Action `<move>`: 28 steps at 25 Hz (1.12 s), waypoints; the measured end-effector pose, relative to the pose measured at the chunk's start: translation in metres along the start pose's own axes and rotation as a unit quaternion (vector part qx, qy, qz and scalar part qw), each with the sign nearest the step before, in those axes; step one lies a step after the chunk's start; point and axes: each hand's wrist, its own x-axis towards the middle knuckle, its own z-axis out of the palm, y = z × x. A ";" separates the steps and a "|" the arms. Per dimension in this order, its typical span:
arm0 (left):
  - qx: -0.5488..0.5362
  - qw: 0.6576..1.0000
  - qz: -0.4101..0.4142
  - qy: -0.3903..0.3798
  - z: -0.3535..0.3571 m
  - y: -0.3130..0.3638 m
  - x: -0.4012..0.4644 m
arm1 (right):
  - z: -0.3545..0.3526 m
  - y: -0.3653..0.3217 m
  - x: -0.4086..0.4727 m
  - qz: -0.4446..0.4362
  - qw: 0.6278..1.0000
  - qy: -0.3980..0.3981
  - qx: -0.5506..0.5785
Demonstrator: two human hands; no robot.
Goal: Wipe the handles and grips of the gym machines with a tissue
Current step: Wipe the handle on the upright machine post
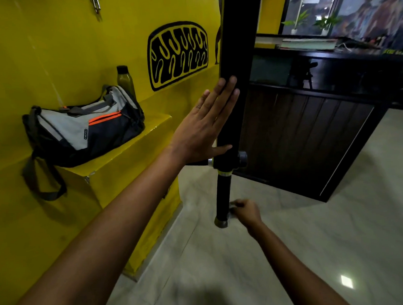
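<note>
A tall black machine post runs down the middle of the view. Below a black joint with a grey knob, a round black handle grip hangs down and ends in a metal cap. My left hand lies flat against the post, fingers straight and pointing up. My right hand is blurred beside the lower end of the grip, with its fingers curled round a small pale tissue that touches the grip.
A grey and black gym bag with orange stripes sits on a yellow ledge at the left, a dark bottle behind it. A dark wooden counter stands at the right. Pale tiled floor lies below.
</note>
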 end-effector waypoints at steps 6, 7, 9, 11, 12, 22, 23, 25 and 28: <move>-0.002 1.000 0.002 -0.004 0.000 -0.001 0.000 | -0.036 -0.075 0.005 -0.068 0.973 0.060 0.212; -0.003 1.000 0.003 -0.002 0.000 -0.001 0.000 | -0.035 -0.074 -0.004 -0.084 0.970 0.067 0.217; 0.002 1.000 0.006 -0.002 0.000 -0.001 0.000 | -0.024 -0.066 -0.030 -0.123 0.968 0.109 0.191; 0.013 1.000 0.009 -0.003 0.000 -0.003 -0.001 | -0.012 -0.055 -0.053 -0.245 0.943 0.205 0.096; 0.018 1.000 0.011 -0.001 0.000 -0.004 -0.001 | -0.007 -0.053 -0.057 -0.314 0.919 0.238 0.011; 0.025 1.000 0.016 -0.008 -0.003 -0.003 -0.001 | 0.000 -0.076 -0.034 -0.522 0.719 0.020 -0.458; 0.026 0.999 0.018 -0.007 -0.003 -0.003 -0.001 | -0.004 -0.070 -0.037 -0.510 0.719 -0.002 -0.472; 0.028 0.999 0.023 -0.002 -0.003 -0.002 0.000 | -0.020 -0.059 -0.038 -0.501 0.737 0.004 -0.454; 0.028 0.999 0.025 0.002 -0.003 0.001 0.002 | -0.039 -0.064 -0.031 -0.493 0.758 0.030 -0.427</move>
